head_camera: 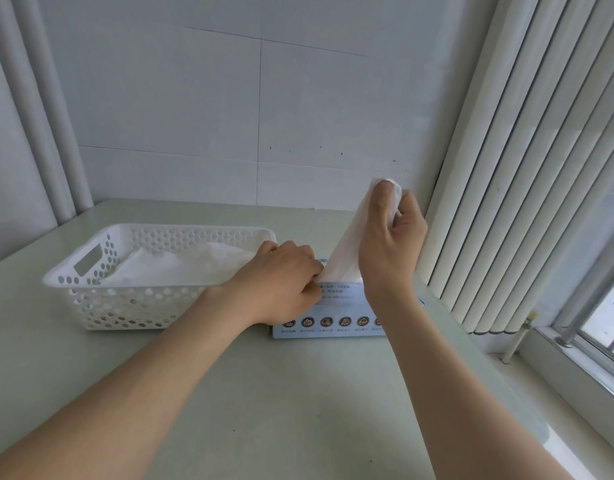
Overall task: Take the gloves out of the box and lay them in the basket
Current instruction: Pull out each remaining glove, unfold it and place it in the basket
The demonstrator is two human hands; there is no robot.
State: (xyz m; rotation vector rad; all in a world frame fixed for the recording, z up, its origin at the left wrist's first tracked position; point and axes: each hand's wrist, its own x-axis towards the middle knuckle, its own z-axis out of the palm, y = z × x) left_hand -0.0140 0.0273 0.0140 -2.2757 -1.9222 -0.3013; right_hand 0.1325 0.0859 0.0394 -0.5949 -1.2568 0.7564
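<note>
- The right hand [388, 237] is raised above the pale blue cardboard box [333, 313], thumb and fingers pinching the top of a thin white disposable glove [347, 251].
- The glove hangs taut, its long axis running down and slightly left from the pinch into the box's top opening; its lower end is not yet free.
- The left hand [284, 282] grips the box's left end, fingers curled over the top beside the glove's base, seemingly steadying it.
- The white perforated plastic basket [125, 306] sits just left of the box, holding a heap of white gloves [181, 268]; the left hand is nearer to it.
- The coming move likely lifts further, then carries left over the left hand.
- The pale green bench [264, 393] is open in front of the box; white vertical blinds [506, 168] crowd its right.
</note>
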